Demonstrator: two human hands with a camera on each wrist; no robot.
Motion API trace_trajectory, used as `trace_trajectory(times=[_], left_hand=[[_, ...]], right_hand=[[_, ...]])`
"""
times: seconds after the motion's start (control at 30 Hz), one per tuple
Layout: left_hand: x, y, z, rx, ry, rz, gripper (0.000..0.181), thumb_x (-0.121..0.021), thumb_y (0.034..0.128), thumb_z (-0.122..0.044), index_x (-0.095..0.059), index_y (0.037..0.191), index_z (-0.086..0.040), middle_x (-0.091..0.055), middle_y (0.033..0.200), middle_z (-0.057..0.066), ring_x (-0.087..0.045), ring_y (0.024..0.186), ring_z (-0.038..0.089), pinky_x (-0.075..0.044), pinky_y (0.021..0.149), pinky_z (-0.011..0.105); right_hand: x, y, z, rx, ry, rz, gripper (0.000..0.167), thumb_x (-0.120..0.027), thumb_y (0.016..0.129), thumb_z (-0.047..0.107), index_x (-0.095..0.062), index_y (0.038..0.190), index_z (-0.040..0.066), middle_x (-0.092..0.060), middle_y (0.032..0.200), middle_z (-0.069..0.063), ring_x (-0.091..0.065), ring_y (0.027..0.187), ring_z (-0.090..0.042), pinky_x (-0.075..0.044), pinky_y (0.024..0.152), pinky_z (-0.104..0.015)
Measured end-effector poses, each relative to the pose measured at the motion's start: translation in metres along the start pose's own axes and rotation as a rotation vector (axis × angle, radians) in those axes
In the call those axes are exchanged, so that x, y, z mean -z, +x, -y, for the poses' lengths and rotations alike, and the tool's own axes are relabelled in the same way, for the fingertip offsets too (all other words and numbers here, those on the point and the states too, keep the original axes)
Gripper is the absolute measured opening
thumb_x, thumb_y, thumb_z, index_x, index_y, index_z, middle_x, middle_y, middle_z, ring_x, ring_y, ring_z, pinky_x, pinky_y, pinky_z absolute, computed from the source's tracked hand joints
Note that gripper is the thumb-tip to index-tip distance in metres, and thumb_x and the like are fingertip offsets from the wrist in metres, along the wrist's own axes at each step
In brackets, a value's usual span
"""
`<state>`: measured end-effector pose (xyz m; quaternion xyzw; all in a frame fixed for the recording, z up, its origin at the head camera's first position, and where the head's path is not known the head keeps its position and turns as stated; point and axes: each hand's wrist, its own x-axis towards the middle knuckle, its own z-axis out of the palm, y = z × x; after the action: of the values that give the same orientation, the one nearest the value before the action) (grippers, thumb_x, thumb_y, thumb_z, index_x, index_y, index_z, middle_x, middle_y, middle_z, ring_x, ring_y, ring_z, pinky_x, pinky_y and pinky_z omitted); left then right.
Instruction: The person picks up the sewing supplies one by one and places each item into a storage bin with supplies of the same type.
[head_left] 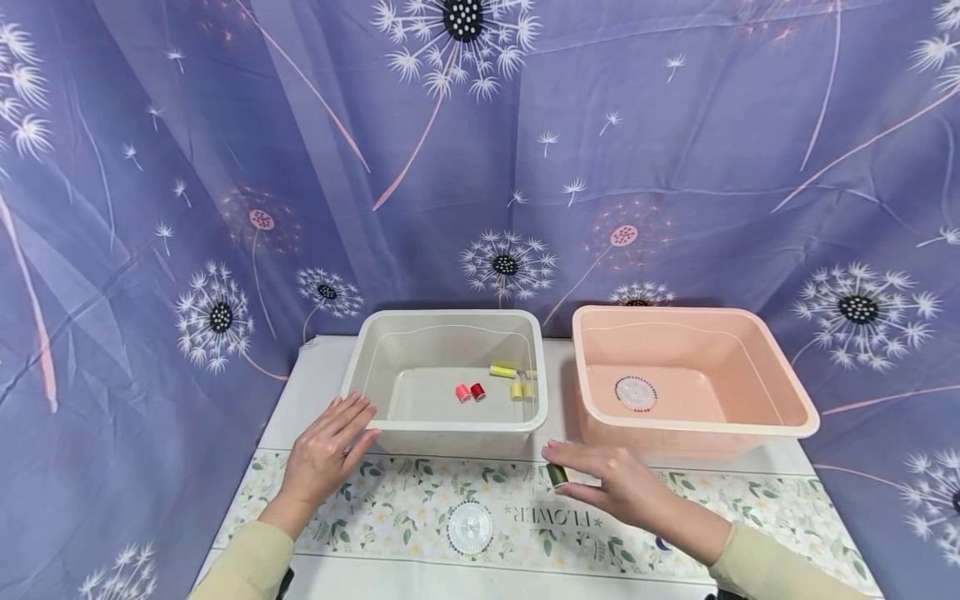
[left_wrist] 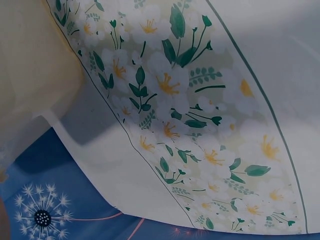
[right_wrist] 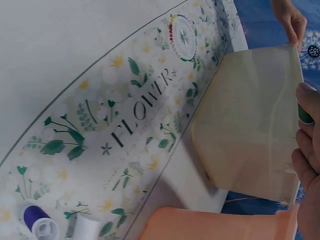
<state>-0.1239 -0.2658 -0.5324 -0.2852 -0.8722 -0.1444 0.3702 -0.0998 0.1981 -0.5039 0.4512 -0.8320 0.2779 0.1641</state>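
Right hand [head_left: 618,483] pinching the green thread spool [head_left: 557,475], just outside the grey tub [head_left: 450,427] at its four-o'clock corner; left hand [head_left: 326,450], fingers extended, touching its eight-o'clock rim; narrow desk [head_left: 561,375] gap at three, then the peach tub [head_left: 697,428].

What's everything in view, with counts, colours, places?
Curtain: 1, blue, behind
Tablecloth: 1, white, floral band, foreground
Left bin: 1, grey, tablecloth
Right bin: 1, peach, tablecloth
Spools: 4, pink, red, two yellow, left bin
Pin wheels: 2, white, tablecloth and right bin
Loose spool: 1, purple, tablecloth
Cylinder: 1, white, beside loose spool
Held spool: 1, green, right hand
Left hand: 1, bare, left bin's rim
Right hand: 1, bare, around held spool
Sleeves: 2, pale yellow, forearms
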Motion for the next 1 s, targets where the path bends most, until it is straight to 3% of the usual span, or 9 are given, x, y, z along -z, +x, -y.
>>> trace_trajectory(times=[0.67, 1.0], left_hand=[[0.0, 0.001, -0.001, -0.006, 0.003, -0.013, 0.063, -0.045, 0.1139, -0.053, -0.08, 0.119, -0.001, -0.078, 0.12, 0.019, -0.075, 0.113, 0.04, -0.028, 0.132, 0.027], [0.0, 0.001, -0.001, -0.009, 0.011, -0.019, 0.063, -0.045, 0.114, -0.052, -0.08, 0.118, -0.001, -0.079, 0.119, 0.018, -0.075, 0.113, 0.04, -0.043, 0.126, 0.038]], right_hand=[[0.022, 0.041, -0.005, 0.095, 0.014, -0.048, 0.042, -0.078, 0.099, 0.032, -0.075, 0.132, 0.005, -0.076, 0.128, -0.013, -0.077, 0.111, -0.03, -0.065, 0.096, -0.039], [0.031, 0.065, -0.014, 0.083, 0.021, -0.012, 0.044, -0.082, 0.095, 0.025, -0.074, 0.133, 0.004, -0.075, 0.13, -0.014, -0.077, 0.112, -0.032, -0.066, 0.092, -0.04]])
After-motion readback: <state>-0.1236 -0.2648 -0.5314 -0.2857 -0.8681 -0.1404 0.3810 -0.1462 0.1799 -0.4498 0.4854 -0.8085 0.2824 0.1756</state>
